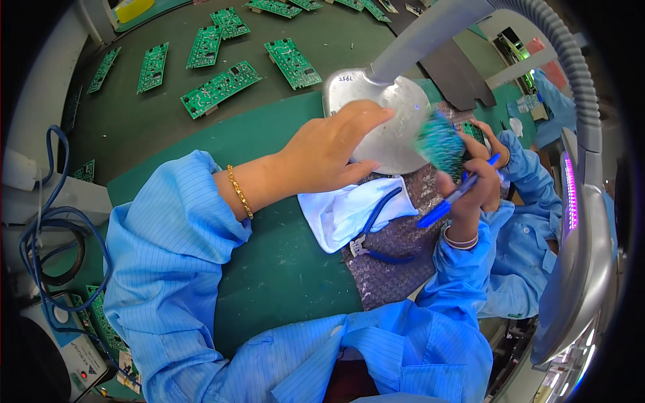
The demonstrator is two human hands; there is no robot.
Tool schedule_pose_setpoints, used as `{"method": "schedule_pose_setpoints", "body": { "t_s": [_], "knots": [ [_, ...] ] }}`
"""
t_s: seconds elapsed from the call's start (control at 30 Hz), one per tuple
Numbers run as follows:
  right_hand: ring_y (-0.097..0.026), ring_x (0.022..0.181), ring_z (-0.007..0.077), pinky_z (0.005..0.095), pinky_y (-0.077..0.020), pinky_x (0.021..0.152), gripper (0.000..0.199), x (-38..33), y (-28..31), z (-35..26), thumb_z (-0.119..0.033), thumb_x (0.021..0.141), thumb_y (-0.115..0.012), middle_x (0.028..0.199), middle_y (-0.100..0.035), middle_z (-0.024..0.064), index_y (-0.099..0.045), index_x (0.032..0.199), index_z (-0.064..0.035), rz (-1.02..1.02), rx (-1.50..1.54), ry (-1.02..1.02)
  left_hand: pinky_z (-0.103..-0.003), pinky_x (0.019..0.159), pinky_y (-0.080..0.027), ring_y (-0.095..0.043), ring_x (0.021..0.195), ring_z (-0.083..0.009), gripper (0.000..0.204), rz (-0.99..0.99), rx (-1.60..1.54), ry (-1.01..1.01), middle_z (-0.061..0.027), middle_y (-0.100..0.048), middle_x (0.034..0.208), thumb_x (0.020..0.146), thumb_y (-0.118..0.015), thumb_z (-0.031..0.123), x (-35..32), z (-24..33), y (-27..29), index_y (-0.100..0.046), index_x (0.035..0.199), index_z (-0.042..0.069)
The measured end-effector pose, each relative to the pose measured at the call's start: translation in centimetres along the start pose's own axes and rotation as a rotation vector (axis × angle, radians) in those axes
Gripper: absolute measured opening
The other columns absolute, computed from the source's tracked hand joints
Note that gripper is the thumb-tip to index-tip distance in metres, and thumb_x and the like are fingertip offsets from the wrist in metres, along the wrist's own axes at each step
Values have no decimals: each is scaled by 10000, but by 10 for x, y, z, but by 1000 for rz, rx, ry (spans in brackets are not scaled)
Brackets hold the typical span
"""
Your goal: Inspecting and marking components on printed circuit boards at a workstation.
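My left hand (336,144), a gold bracelet at its wrist, reaches over the round silver lamp base (403,144) with thumb and fingers apart and nothing between them. My right hand (478,191) is closed around a blue pen (449,205), which slants across the fingers. The same hand also appears to grip a green circuit board (440,142) at its edge, smeared by motion beside the base. Below my hands, a white cloth (336,211) lies partly on bubble wrap (383,279). Blue-handled cutters (359,247) rest across the cloth and wrap.
Several green circuit boards (220,88) lie on the dark far surface. To the right, a co-worker's hand (494,141) and blue sleeve come close to my right hand. The lamp's arm (430,40) and grey flexible neck (583,74) arch overhead. Blue cables (47,221) hang at left.
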State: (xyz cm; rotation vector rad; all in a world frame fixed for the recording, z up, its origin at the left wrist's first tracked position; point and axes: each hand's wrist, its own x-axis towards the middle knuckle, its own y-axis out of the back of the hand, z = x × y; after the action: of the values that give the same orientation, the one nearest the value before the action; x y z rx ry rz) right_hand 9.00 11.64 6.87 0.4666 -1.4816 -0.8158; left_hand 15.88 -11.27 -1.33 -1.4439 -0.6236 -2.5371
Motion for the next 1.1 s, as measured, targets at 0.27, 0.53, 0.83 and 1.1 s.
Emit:
{"method": "schedule_pose_setpoints", "body": {
  "t_s": [0.27, 0.53, 0.83, 1.1],
  "knots": [
    [-525, 811, 305, 390, -414, 709, 449, 9, -10, -19, -181, 673, -671, 968, -515, 230, -308, 919, -83, -170, -44, 104, -380, 776, -428, -470, 986, -315, 740, 10, 14, -118, -136, -450, 1105, 582, -701, 202, 0, -7, -2, -319, 1207, 97],
    [-525, 725, 308, 363, -421, 627, 414, 9, -12, -23, -192, 567, -727, 950, -550, 198, -384, 763, -68, -78, 22, 111, -381, 817, -355, -461, 978, -280, 664, -94, 103, -125, -117, -476, 1057, 576, -705, 267, 1, -4, 6, -399, 1126, 55],
    [-504, 795, 272, 370, -406, 678, 591, 0, -7, -17, -333, 632, -717, 989, -515, 192, -289, 978, -117, 61, -29, 135, -383, 812, -339, -464, 913, -280, 575, -27, 76, -133, -104, -489, 976, 571, -707, 294, 2, -3, 8, -456, 1025, 47],
    [-496, 858, 267, 356, -412, 714, 580, -6, -9, -15, -376, 675, -671, 982, -489, 166, -311, 1061, -135, 213, -55, 139, -377, 791, -358, -475, 877, -277, 576, 60, 80, -179, -104, -499, 941, 579, -710, 279, 0, -4, 9, -468, 1044, 38]
  ]
}}
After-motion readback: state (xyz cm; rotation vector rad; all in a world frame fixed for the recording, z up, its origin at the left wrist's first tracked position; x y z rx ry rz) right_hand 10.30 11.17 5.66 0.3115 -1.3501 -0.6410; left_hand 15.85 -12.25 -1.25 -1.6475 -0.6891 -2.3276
